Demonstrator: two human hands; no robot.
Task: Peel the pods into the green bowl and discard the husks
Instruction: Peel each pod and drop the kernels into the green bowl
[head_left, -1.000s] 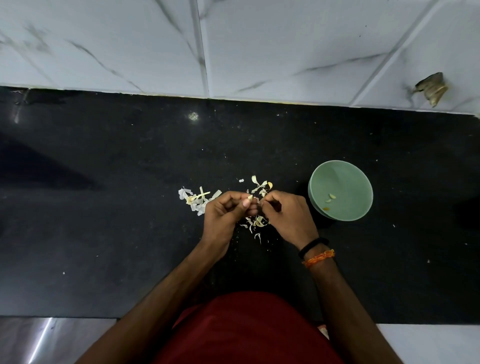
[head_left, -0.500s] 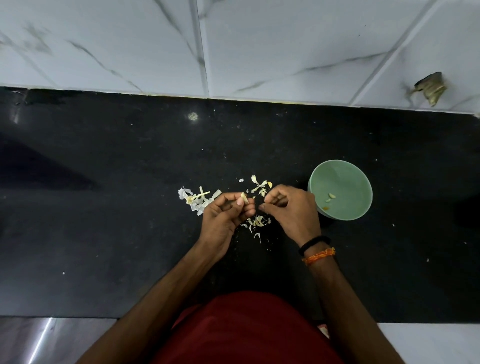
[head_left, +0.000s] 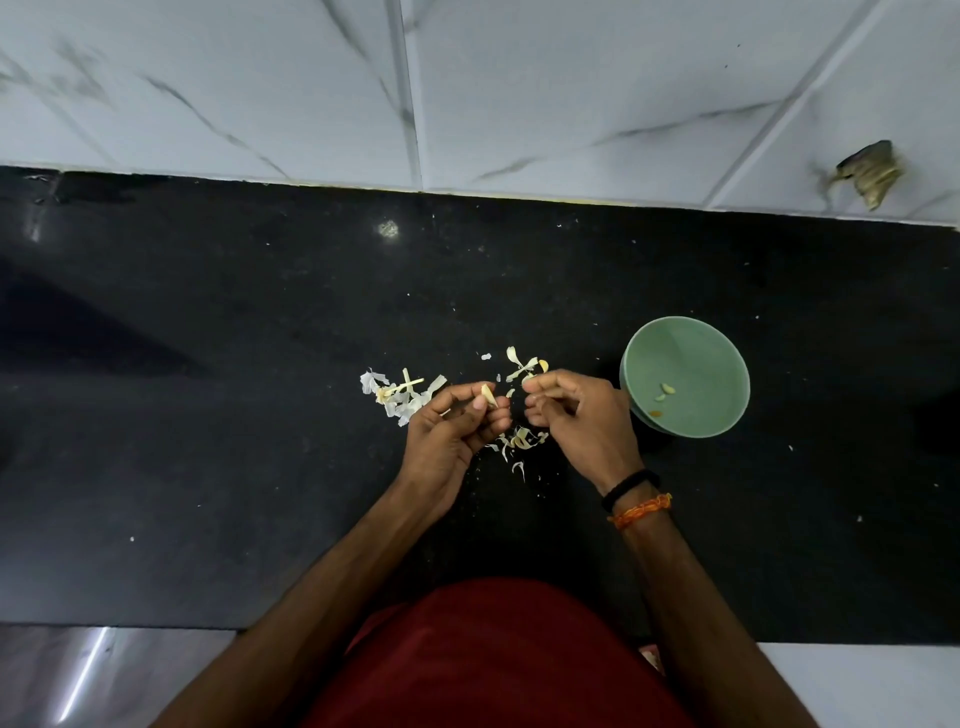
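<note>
Fingers of the left hand are pinching a pale pod at the tips, tilting it up so its skin is facing the other hand. The right hand is curling its fingers together just beside it; whether they are gripping a scrap, I cannot tell. The green bowl is sitting right by that wrist, holding a few peeled pieces, so a drop is short. Husks are lying on the black counter. Against a second ago, the hands are now apart, no longer touching.

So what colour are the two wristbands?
One wristband is black, the other orange, in the head view.
</note>
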